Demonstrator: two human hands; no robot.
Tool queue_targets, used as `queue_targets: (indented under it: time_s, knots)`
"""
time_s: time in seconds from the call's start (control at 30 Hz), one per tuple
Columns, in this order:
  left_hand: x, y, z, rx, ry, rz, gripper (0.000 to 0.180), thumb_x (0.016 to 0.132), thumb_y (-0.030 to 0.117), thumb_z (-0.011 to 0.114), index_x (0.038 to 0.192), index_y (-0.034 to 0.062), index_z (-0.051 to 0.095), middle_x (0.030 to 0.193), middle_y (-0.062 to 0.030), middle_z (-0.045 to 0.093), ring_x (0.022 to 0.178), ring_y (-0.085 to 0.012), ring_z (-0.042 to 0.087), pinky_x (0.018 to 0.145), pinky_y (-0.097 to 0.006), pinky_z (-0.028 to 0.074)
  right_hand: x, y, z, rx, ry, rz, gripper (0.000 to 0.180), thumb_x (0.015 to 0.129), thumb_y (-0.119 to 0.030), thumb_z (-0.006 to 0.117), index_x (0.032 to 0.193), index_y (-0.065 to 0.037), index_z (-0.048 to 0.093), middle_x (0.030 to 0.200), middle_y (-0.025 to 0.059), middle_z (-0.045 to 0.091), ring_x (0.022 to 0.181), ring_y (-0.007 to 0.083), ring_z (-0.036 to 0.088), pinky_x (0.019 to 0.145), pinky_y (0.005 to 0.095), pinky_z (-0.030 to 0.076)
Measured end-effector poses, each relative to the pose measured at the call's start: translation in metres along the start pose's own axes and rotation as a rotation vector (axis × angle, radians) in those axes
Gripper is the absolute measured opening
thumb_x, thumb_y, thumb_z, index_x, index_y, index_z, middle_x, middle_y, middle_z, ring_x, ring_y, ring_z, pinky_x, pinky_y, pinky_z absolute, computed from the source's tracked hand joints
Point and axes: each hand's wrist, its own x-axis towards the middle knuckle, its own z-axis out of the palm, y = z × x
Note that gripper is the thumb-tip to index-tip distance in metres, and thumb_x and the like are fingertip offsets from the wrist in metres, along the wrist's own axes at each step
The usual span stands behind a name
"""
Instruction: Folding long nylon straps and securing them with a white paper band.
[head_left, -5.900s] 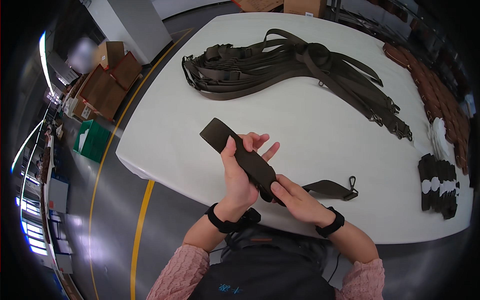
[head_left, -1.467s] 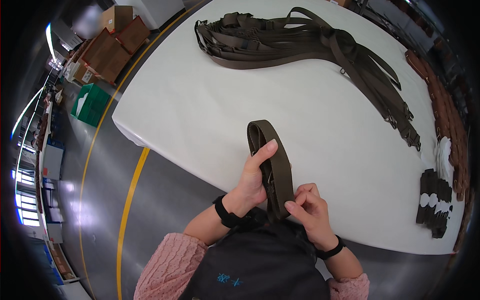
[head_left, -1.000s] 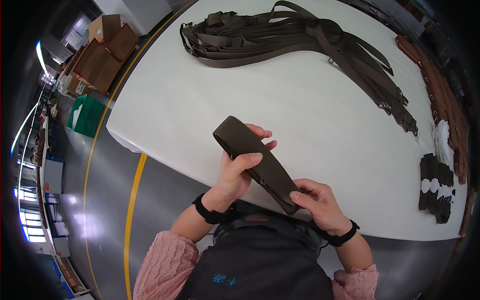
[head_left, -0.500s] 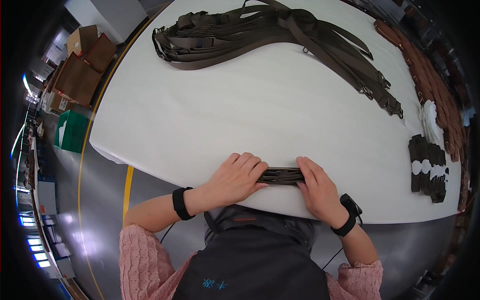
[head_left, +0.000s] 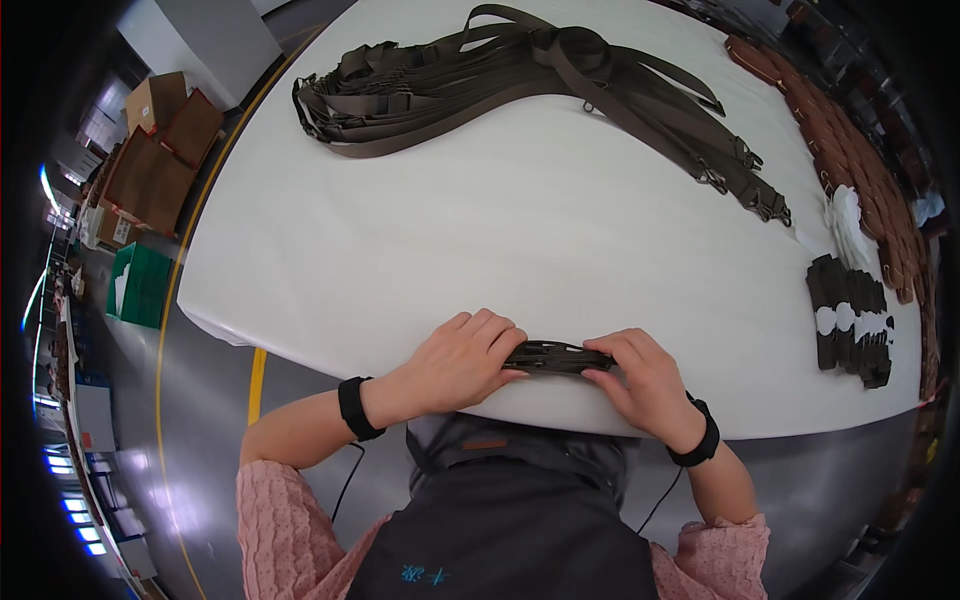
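Along the near edge of the white table (head_left: 360,250), head view: folded dark strap (head_left: 553,358) sits layers-up, on or just above the surface. Left hand (head_left: 462,362) clamped on one end, right hand (head_left: 645,385) pinching the other, likely so the folds don't spring loose. Loose strap pile (head_left: 480,95) lies farther back, presumably out of the hands' way; white-banded bundles (head_left: 850,325) at right.

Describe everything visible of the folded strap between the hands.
The folded strap is dark brown and looks like woven fabric, packed into a narrow bundle with layered edges facing up. It runs left to right near the front edge of the white table. The left hand grips its left end, the right hand its right end, hiding both.
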Motion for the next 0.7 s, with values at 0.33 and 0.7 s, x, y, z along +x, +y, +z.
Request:
queue_targets:
  time_s: [0.33,0.7]
  knots:
    - [0.032,-0.012,0.015,0.121,0.031,0.056,0.042,0.079,0.029,0.069,0.107,0.0022,0.053,0.099,-0.0094,0.055,0.091,-0.0243,0.054,0.078,-0.033,0.045,0.001,0.018,0.017,-0.437,-0.039,-0.024,0.066,0.085,-0.018,0.059,0.140,0.003,0.029,0.138,0.0174,0.039,0.129,0.0307,0.037,0.104,0.0460,0.032]
    - [0.049,-0.019,-0.020,-0.445,0.164,-0.285,0.042,0.093,0.037,0.054,0.109,-0.0024,0.050,0.092,-0.0135,0.057,0.081,-0.0232,0.055,0.070,-0.032,0.045,0.009,-0.050,0.019,0.031,0.218,-0.125,0.047,0.080,-0.010,0.066,0.123,0.001,0.051,0.126,0.0174,0.051,0.117,0.0337,0.049,0.095,0.0433,0.040]
